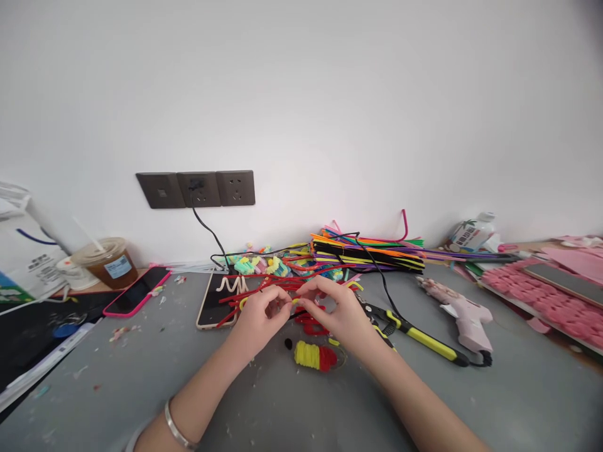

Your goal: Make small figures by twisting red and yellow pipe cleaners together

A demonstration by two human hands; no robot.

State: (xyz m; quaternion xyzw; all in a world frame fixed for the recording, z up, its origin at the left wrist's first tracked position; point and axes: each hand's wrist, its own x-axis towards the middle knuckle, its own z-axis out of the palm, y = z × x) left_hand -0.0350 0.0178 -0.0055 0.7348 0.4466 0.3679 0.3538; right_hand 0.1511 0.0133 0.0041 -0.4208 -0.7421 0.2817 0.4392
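Note:
Both of my hands meet above the grey mat. With its thumb and fingers pinched, my left hand (264,317) grips one end of a short yellow pipe cleaner (296,301). My right hand (338,307) pinches the other end, most of which the fingers hide. Just below them on the mat lies a wound roll of fuzzy stems (308,355), yellow with a red end (327,359). A small black pompom-like ball (288,343) is at its left. Red pipe cleaners (228,304) spread behind my hands.
Yellow-black pliers (428,342) and a pink glue gun (468,320) lie right, its black cord running behind. A pipe-cleaner bundle (367,254) rests against the wall. Left are two phones (141,292) (211,307) and an iced drink (106,263).

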